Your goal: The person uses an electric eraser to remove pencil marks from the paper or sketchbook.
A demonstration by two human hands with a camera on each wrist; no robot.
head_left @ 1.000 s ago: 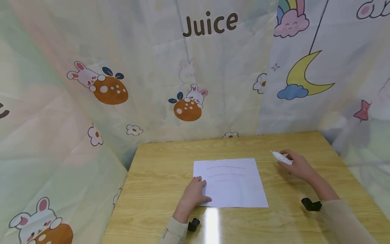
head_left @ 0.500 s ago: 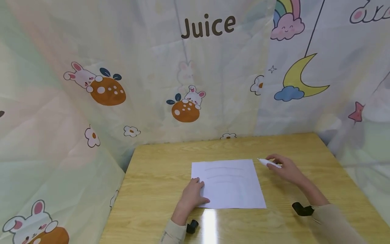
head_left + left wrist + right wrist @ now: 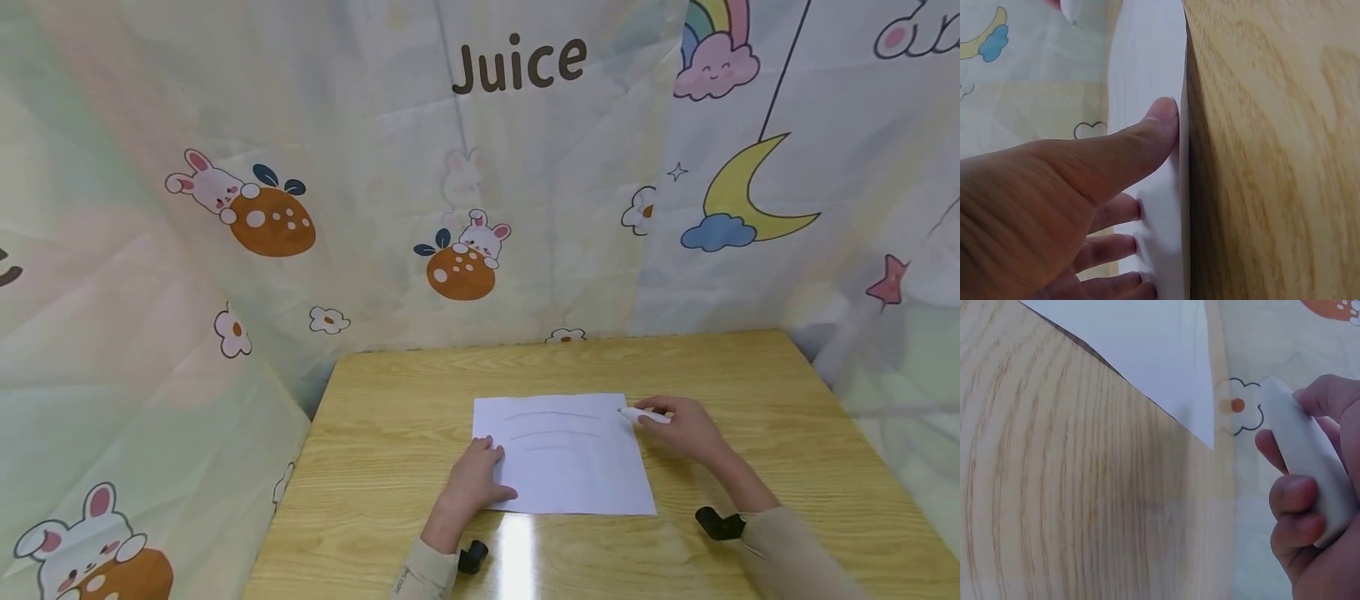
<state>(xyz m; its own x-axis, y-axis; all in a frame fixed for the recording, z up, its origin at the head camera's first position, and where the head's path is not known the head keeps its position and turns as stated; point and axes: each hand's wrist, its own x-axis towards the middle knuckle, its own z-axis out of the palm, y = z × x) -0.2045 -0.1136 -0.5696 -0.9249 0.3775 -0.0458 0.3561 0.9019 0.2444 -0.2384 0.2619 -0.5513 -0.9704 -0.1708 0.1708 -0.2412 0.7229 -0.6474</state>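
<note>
Two bare hands are at one sheet (image 3: 581, 479) of white paper on the wood-grain tabletop (image 3: 375, 467). Nearest, the left hand (image 3: 471, 477) lies at the sheet's near left corner. Firm, even pressure there looks like the key to clean marks, since the near edge seems to stand slightly off the wood and could slip or buckle under a stroke. Its fingers are spread, the thumb on the paper by the near edge, the others toward the left edge, resting rather than pinching.

Farther out, the right hand (image 3: 686, 427) holds a white pen (image 3: 647, 415), its fingers curled round the barrel and pinching it, leaving the tip free. That tip hangs over the sheet's upper right part, clear of the paper as the wrist views show it. Bringing it down lightly, well inside the right edge, would probably suit best. About as far away, three faint, gently arched lines (image 3: 555, 432) run one above another, left of the tip. Beyond the tabletop hangs a printed curtain (image 3: 375, 192).
</note>
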